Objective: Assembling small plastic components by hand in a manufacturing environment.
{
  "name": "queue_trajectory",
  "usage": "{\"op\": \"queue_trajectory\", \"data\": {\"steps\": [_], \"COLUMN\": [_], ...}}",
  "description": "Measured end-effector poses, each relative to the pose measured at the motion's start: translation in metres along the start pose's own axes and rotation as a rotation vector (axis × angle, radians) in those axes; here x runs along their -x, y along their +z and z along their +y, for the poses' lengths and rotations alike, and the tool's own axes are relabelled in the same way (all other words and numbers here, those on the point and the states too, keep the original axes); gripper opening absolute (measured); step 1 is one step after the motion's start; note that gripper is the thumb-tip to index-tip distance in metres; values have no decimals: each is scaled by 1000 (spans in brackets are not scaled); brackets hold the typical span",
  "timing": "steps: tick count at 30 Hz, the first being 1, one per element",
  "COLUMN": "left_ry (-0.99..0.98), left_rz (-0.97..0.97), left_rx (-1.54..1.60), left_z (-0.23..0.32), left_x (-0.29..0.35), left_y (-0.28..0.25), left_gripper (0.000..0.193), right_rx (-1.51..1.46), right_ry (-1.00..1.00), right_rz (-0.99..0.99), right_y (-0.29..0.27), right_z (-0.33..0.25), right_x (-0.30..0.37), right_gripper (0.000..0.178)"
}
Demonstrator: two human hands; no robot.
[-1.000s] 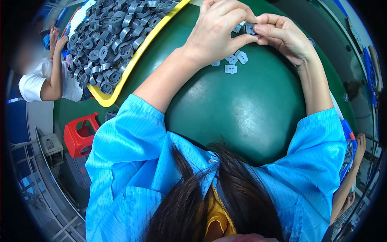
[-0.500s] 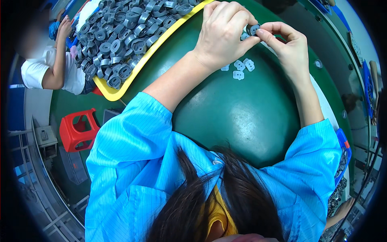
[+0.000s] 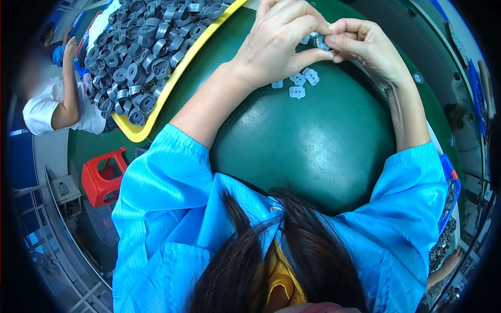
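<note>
My left hand (image 3: 282, 44) and my right hand (image 3: 365, 49) meet over the far part of the green table. Between their fingertips they pinch a small grey plastic part (image 3: 322, 43), its rim tilted toward me. My fingers partly cover it, and its inner side is hard to make out. Just nearer than my left hand lie several small translucent plastic pieces with holes, one of them a flat piece (image 3: 297, 92) with scalloped edges. More translucent pieces show behind my left thumb, partly hidden.
At the far left a yellow-rimmed tray (image 3: 136, 133) holds a heap of grey ring-shaped parts (image 3: 148, 49). The green table (image 3: 292, 151) stretches beneath my arms. A red stool (image 3: 104, 177) stands left; a co-worker in white (image 3: 65, 107) is beyond it. A blue tray (image 3: 451, 182) sits right.
The grey part has turned in my fingers: its dark holed face showed before, its rim shows now. My right hand's fingers have curled in closer. The whole view has shifted slightly.
</note>
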State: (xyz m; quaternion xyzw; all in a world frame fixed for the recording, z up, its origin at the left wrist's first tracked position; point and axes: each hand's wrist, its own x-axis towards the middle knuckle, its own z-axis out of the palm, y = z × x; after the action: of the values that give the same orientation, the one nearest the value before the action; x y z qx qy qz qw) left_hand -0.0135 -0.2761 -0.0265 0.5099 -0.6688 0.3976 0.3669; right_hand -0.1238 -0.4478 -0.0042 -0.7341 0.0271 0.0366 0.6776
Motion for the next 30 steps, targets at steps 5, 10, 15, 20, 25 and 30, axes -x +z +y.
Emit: {"op": "queue_trajectory", "data": {"steps": [5,10,15,20,25,30], "left_ry": [-259,-253,-376,-502,-814,-766], "left_rz": [-269,-275,-20,-25,-160,-329], "left_rx": [131,45,-49,176,161,396], "left_z": [23,18,29,20,-9,10], "left_x": [-10,-2,-10,-10,17,16], "left_y": [-22,-16,-10,0,0,-4], "left_gripper": [37,37,36,34,29,41], "right_rx": [140,390,-453,-938,189,737], "right_ry": [17,-48,-79,-345,-206,-373], "right_rz": [-69,14,103,-418,504,794], "right_y": [0,8,23,-25,-83,-75], "right_z": [-7,-4,-1,49,58,62], "right_x": [7,6,-3,-38,-30,-27], "right_gripper": [17,19,15,14,24,30]}}
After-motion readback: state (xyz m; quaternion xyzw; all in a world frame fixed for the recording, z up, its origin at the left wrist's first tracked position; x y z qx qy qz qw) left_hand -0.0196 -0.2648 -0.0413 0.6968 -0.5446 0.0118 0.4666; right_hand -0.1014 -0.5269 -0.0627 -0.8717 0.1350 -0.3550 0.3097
